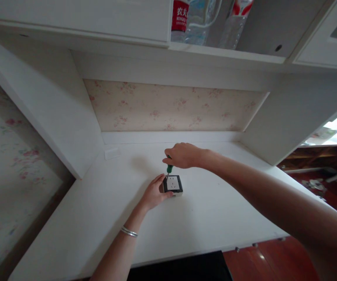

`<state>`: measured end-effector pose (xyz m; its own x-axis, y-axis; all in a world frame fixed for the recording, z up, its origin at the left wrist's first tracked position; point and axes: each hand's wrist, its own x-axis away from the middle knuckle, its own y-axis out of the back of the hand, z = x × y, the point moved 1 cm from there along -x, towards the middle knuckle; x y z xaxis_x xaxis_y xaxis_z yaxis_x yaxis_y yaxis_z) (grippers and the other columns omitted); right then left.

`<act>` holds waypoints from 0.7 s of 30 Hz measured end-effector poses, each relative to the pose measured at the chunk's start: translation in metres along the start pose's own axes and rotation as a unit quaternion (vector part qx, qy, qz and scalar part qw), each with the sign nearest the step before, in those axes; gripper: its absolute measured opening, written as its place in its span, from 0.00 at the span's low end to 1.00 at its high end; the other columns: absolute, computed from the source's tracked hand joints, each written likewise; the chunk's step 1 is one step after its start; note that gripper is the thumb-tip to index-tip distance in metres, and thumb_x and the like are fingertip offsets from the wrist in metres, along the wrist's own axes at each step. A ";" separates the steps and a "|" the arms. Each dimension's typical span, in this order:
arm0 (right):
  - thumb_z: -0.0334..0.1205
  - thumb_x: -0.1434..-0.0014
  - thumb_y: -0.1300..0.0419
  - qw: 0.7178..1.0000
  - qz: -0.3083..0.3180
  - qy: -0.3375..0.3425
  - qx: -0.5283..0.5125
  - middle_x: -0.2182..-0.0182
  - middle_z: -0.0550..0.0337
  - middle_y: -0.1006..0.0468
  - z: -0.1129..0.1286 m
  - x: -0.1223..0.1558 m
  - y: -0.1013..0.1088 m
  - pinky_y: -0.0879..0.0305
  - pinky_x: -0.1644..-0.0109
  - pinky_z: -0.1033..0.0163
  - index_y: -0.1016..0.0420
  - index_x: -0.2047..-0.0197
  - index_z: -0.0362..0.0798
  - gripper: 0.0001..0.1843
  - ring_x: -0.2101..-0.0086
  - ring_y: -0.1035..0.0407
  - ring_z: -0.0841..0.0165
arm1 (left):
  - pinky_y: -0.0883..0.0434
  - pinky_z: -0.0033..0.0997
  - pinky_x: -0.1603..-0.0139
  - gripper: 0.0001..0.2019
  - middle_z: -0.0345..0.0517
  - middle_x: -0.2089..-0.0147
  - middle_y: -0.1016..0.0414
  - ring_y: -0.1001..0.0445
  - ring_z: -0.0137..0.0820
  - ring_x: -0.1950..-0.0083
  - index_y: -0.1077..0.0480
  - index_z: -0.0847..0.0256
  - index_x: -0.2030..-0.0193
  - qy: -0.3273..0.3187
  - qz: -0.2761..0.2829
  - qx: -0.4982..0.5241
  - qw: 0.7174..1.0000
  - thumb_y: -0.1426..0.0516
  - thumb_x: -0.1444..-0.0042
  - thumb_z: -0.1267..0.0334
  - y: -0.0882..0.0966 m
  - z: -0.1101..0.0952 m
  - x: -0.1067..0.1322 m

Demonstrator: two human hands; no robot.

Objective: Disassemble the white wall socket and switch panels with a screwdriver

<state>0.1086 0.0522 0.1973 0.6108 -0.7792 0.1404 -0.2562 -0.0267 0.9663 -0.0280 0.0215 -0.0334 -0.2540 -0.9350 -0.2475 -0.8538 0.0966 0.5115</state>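
Observation:
A small wall socket [173, 184] with a white face and a dark frame lies on the white desk [98, 210]. My left hand [154, 192] grips its left side and holds it in place; a silver bracelet is on that wrist. My right hand [182, 155] is closed round the green handle of a screwdriver [169, 169], which stands almost upright with its tip on the socket's upper left part.
A small white piece [111, 153] lies at the desk's back left. Shelf sides rise left and right of the desk, floral wallpaper behind. Water bottles [196, 19] stand on the shelf above. The desk's front edge runs near me, red floor to the right.

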 end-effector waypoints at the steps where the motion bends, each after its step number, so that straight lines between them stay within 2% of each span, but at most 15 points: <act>1: 0.53 0.38 0.56 1.000 0.004 0.018 -0.004 0.62 0.43 0.24 -0.001 0.000 0.000 0.37 0.62 0.55 0.29 0.54 0.45 0.24 0.60 0.29 0.54 | 0.49 0.44 0.35 0.39 0.52 0.36 0.42 0.45 0.43 0.35 0.42 0.57 0.38 0.000 0.001 0.003 1.000 0.35 0.57 0.52 0.000 0.000 0.000; 4: 0.49 0.41 0.50 0.995 0.013 0.090 -0.030 0.58 0.49 0.24 -0.002 0.003 0.002 0.37 0.62 0.59 0.30 0.53 0.49 0.18 0.60 0.29 0.58 | 0.49 0.44 0.35 0.39 0.51 0.36 0.42 0.45 0.43 0.35 0.42 0.57 0.38 0.000 -0.002 0.005 1.000 0.35 0.57 0.52 0.000 -0.001 0.000; 6: 0.49 0.42 0.48 0.994 0.009 0.103 -0.043 0.55 0.51 0.25 0.001 0.005 0.003 0.37 0.62 0.60 0.32 0.51 0.51 0.18 0.60 0.29 0.59 | 0.48 0.43 0.35 0.39 0.51 0.36 0.42 0.44 0.42 0.35 0.42 0.57 0.38 0.000 -0.003 0.003 1.000 0.35 0.57 0.51 0.000 -0.001 0.000; 9: 0.60 0.42 0.53 0.999 -0.007 0.032 -0.033 0.58 0.46 0.25 0.005 0.006 0.004 0.36 0.62 0.55 0.32 0.50 0.48 0.28 0.60 0.29 0.55 | 0.48 0.44 0.35 0.39 0.51 0.36 0.43 0.44 0.42 0.35 0.42 0.56 0.38 0.001 -0.005 0.008 1.000 0.36 0.56 0.51 -0.001 0.001 0.000; 11: 0.62 0.41 0.58 1.000 -0.008 -0.013 -0.018 0.61 0.41 0.24 0.008 0.006 0.004 0.36 0.62 0.53 0.30 0.52 0.44 0.33 0.60 0.29 0.51 | 0.49 0.45 0.35 0.38 0.52 0.35 0.44 0.45 0.43 0.35 0.42 0.57 0.38 0.000 -0.006 0.014 1.000 0.36 0.56 0.52 -0.001 0.002 0.000; 13: 0.58 0.39 0.58 1.000 -0.006 -0.017 -0.005 0.62 0.39 0.24 0.010 0.005 0.004 0.36 0.63 0.53 0.29 0.54 0.42 0.30 0.59 0.29 0.51 | 0.49 0.45 0.35 0.38 0.53 0.35 0.45 0.45 0.43 0.35 0.42 0.57 0.38 -0.002 -0.005 0.018 1.000 0.35 0.57 0.52 -0.002 0.003 0.000; 16: 0.51 0.38 0.55 1.000 0.001 0.029 -0.005 0.62 0.41 0.24 0.009 0.004 0.003 0.37 0.64 0.56 0.30 0.53 0.42 0.24 0.62 0.28 0.54 | 0.49 0.45 0.35 0.38 0.53 0.35 0.44 0.45 0.43 0.35 0.42 0.57 0.38 -0.005 -0.005 0.020 1.000 0.35 0.57 0.52 -0.004 0.004 0.000; 21: 0.47 0.39 0.53 0.997 0.026 0.072 -0.008 0.63 0.44 0.24 0.005 0.001 0.001 0.39 0.64 0.59 0.31 0.54 0.43 0.19 0.63 0.29 0.58 | 0.48 0.46 0.35 0.38 0.53 0.35 0.44 0.44 0.44 0.35 0.42 0.57 0.39 0.010 -0.004 0.027 1.000 0.35 0.57 0.55 -0.005 0.003 -0.001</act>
<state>0.1051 0.0486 0.1978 0.6983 -0.6819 0.2179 -0.2785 0.0216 0.9602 -0.0252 0.0227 -0.0382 -0.2394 -0.9421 -0.2347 -0.8792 0.1078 0.4640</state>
